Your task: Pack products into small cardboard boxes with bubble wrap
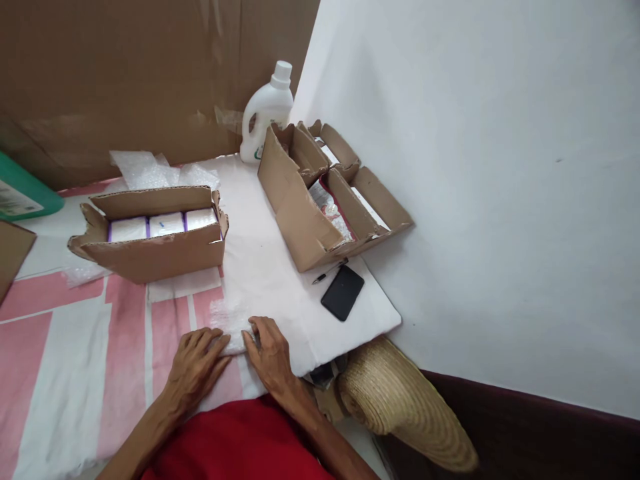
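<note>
A small piece of clear bubble wrap (234,325) lies near the front edge of the table, between my two hands. My left hand (199,363) holds its left end, fingers pressed together and bent down onto it. On the other side, my right hand (270,353) grips the right end with curled fingers, the thumb toward the wrap. Whether anything is inside the wrap, I cannot make out. Beyond my left hand stands an open cardboard box (165,260) holding white packs with purple edges.
A divided cardboard organizer (300,230) stands at the right, with a pen (327,272) and black phone (343,293) before it. Behind are a white jug (270,110) and loose bubble wrap (143,170). A green container (25,190) is left; a woven straw hat (400,400) sits below the table edge.
</note>
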A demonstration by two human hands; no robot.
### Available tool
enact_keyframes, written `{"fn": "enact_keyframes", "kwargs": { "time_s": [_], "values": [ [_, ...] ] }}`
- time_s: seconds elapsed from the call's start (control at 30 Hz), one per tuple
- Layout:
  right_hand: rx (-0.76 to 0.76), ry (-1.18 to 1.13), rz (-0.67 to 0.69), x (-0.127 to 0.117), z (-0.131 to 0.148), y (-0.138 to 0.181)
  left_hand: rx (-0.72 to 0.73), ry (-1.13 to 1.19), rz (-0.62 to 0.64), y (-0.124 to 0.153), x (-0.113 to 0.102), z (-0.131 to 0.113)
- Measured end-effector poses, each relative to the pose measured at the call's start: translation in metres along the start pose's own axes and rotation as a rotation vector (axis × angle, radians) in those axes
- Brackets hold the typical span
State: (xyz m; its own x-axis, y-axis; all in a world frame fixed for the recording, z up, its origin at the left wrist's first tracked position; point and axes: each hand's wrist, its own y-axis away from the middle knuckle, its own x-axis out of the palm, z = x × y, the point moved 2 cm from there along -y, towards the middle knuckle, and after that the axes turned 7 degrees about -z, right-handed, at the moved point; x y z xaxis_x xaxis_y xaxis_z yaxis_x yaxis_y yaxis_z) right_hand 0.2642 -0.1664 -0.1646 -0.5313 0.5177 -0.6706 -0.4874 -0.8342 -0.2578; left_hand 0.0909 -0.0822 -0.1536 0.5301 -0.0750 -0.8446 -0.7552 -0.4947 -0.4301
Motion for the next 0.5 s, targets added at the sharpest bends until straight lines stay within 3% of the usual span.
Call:
{"fn": "enact_keyframes", "kwargs": {
  "time_s": [0.23,0.37,0.5],
  "values": [
    [-0.26,0.001,0.185,-0.015,0.002,0.002,-0.027,0.133,0.04,-0.007,0.001,0.013],
    [-0.162,-0.133,0.173,-0.01,-0.003,-0.015,-0.255,0.274,0.056,-0.022,-0.001,0.025],
    [-0.06,-0.099,0.23,-0.002,-0.001,-0.043,-0.385,0.198,0.052,-0.036,0.002,0.039]
  ]
}}
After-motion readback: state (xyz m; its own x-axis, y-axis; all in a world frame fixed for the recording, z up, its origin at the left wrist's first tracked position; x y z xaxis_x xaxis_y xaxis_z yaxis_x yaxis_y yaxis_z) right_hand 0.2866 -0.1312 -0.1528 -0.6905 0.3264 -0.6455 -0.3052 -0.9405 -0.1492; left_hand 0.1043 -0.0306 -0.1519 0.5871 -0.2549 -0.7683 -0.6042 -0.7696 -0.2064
